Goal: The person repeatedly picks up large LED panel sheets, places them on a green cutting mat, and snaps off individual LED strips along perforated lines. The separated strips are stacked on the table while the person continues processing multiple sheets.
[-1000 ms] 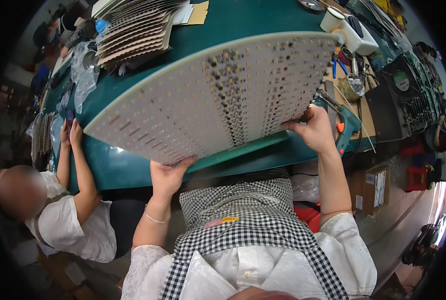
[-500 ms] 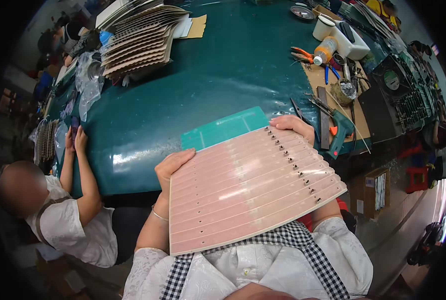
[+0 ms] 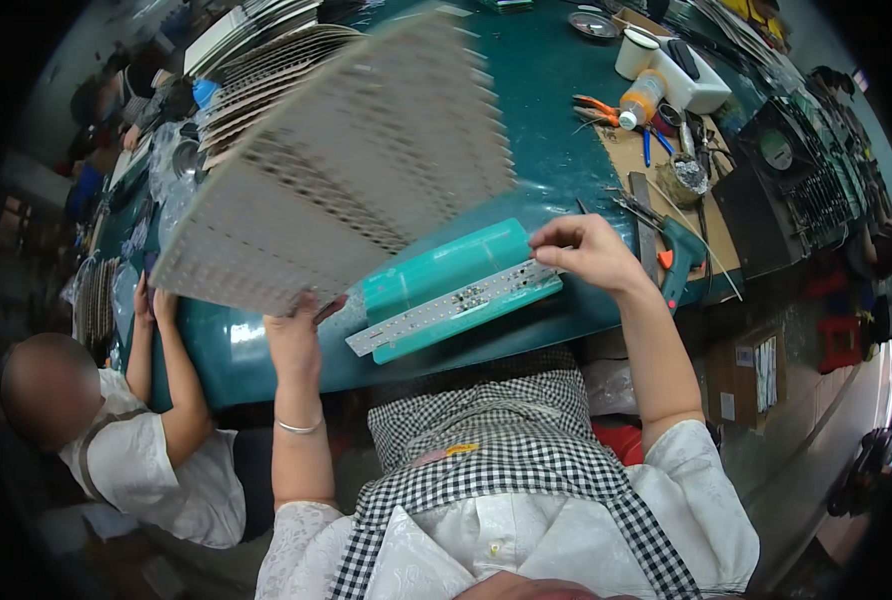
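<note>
The left hand grips the near edge of a large perforated circuit panel, fingers closed on its bottom rim, and holds it raised and tilted over the green counter, well clear of the surface. The panel looks blurred, so its exact tilt cannot be told. The right hand rests at the 3 o'clock end of a narrow white LED strip board, fingertips pinched on its end. That strip lies along a teal cutting mat at the near edge of the counter, running from 8 o'clock to 2 o'clock.

To do this step well, the big panel wants a firm hold near the middle of its edge so it does not flex or swing into the stacked panels at 11 o'clock. The strip is best kept flat against the mat, pressed only at its bare end, off the small parts near its middle. Tools crowd the 2 o'clock side: orange-handled pliers, a small bottle and a teal glue gun just beside the right wrist, so the elbow should stay tucked. A co-worker's hands sit at 9 o'clock, near the panel's lower corner; it should be kept away from them.
</note>
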`<state>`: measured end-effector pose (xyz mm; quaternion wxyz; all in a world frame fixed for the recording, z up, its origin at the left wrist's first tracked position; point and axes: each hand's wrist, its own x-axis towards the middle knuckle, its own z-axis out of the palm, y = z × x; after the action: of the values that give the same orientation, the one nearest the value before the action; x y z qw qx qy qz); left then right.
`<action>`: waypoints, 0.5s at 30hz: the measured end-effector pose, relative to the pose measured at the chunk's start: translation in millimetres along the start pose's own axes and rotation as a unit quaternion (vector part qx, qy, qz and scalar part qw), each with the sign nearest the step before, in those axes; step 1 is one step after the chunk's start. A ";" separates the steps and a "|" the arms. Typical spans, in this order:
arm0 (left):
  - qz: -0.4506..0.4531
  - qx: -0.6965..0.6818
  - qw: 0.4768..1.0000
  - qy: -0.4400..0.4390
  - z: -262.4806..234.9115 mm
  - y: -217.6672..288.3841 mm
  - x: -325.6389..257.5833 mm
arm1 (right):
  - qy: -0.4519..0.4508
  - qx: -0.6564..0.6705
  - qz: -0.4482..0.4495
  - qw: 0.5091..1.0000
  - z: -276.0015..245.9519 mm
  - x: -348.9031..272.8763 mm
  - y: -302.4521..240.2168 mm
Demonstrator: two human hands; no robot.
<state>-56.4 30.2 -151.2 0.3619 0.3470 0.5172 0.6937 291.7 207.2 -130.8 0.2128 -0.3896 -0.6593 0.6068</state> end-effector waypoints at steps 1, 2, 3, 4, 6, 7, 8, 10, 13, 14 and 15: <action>-0.028 -0.019 0.999 0.017 -13.6 4.2 -2.3 | -0.010 -0.075 -0.036 0.997 2.0 -6.2 -11.3; -0.033 -0.010 0.999 0.037 -25.5 7.2 -4.4 | -0.006 -0.084 -0.036 0.996 3.5 -8.8 -13.2; -0.039 -0.002 0.998 0.057 -37.0 9.9 -7.2 | -0.003 -0.093 -0.036 0.995 4.0 -10.3 -13.3; -0.042 0.006 0.996 0.078 -47.7 13.1 -10.3 | 0.000 -0.102 -0.038 0.994 5.2 -10.9 -14.4; -0.063 0.028 0.992 0.107 -68.3 13.5 -19.3 | 0.008 -0.161 -0.074 0.984 7.6 -11.5 -16.9; -0.077 0.032 0.991 0.108 -79.2 13.9 -23.8 | 0.007 -0.194 -0.097 0.976 6.4 -10.0 -17.6; -0.092 0.037 0.989 0.109 -89.0 14.1 -28.7 | 0.008 -0.226 -0.120 0.967 7.1 -8.6 -20.2; -0.117 0.031 0.985 0.119 -102.3 14.1 -39.8 | 0.021 -0.286 -0.146 0.947 10.4 -7.5 -26.0; -0.142 0.022 0.981 0.131 -113.7 13.6 -49.6 | 0.019 -0.351 -0.190 0.917 12.1 -5.5 -28.5; -0.149 0.025 0.978 0.142 -116.5 12.4 -51.7 | 0.020 -0.364 -0.193 0.911 12.5 -4.8 -29.8; -0.156 0.028 0.975 0.154 -118.8 10.9 -53.4 | 0.021 -0.376 -0.196 0.905 12.8 -4.5 -30.7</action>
<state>-133.1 -73.3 -173.0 0.3716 0.1616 0.6337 0.6590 277.0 196.8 -102.5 0.1785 -0.3162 -0.8971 0.2517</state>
